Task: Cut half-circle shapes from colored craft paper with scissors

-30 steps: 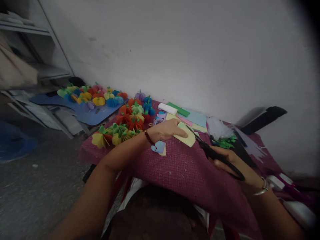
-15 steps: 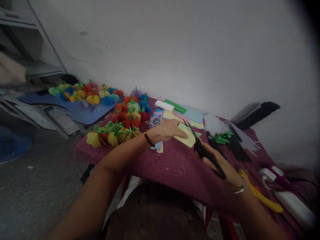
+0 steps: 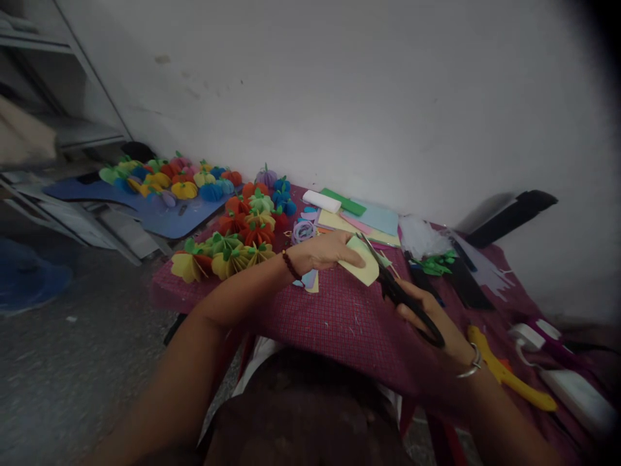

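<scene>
My left hand (image 3: 334,251) pinches a pale yellow-green piece of paper (image 3: 359,266) between thumb and fingers, above the table. Black-handled scissors (image 3: 405,299) are in my right hand (image 3: 429,317), its fingers wrapped around the handles. The scissors' blades lie along the right edge of the paper, and a narrow strip of paper shows beyond them. Left of my left hand sit several paper pumpkins (image 3: 257,234) in red, yellow, green and blue. Just behind that hand lies a coil of purple paper strips (image 3: 303,232).
Coloured sheets (image 3: 373,218) and a white roll (image 3: 321,200) lie by the wall. Green paper cut-outs (image 3: 436,262) rest near a plastic bag (image 3: 420,236). A yellow hot glue gun (image 3: 509,378) is at right. More pumpkins stand on a blue side table (image 3: 179,220).
The scissors' blades look closer together along the paper's edge, and the cut strip stands more apart. The whole view has shifted slightly; both hands keep their holds.
</scene>
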A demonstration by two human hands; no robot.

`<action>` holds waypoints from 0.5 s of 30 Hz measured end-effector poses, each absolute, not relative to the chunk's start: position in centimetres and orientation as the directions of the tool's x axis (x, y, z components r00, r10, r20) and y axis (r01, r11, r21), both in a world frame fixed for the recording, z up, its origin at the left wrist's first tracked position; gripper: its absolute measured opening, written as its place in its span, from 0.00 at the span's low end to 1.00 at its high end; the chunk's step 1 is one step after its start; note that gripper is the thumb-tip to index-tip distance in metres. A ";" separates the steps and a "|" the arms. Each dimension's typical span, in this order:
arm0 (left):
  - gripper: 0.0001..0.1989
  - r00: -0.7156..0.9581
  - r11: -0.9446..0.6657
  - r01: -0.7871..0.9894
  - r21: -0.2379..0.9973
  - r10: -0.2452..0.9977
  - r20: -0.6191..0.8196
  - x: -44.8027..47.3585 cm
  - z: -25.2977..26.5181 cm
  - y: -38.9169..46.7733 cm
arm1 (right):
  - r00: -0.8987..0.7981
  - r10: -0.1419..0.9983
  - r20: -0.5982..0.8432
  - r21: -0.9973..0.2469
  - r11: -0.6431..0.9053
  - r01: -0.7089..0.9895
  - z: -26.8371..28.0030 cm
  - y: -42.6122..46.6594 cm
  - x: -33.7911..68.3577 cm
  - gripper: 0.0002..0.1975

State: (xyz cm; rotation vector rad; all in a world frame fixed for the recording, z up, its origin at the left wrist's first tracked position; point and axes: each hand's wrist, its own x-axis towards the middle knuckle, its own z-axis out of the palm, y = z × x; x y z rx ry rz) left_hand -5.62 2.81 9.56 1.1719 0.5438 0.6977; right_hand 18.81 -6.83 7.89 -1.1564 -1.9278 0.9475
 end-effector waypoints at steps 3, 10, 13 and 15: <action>0.17 0.676 0.223 -0.189 0.956 0.736 -0.038 -5.7 9.5 2.9 | -0.381 0.910 0.164 -0.833 0.334 0.440 8.2 -6.8 19.0 0.31; 0.14 0.696 0.220 -0.103 0.970 0.712 -0.088 -5.5 9.2 3.1 | -0.385 0.919 0.090 -0.812 0.292 0.506 9.2 -6.7 19.3 0.34; 0.15 0.696 0.228 -0.100 0.969 0.712 -0.096 -5.6 9.1 3.0 | -0.398 0.916 0.047 -0.800 0.274 0.535 9.6 -6.5 19.5 0.36; 0.13 0.700 0.242 -0.073 0.967 0.703 -0.124 -5.7 9.2 3.0 | -0.408 0.912 0.038 -0.801 0.272 0.534 9.8 -6.5 19.5 0.36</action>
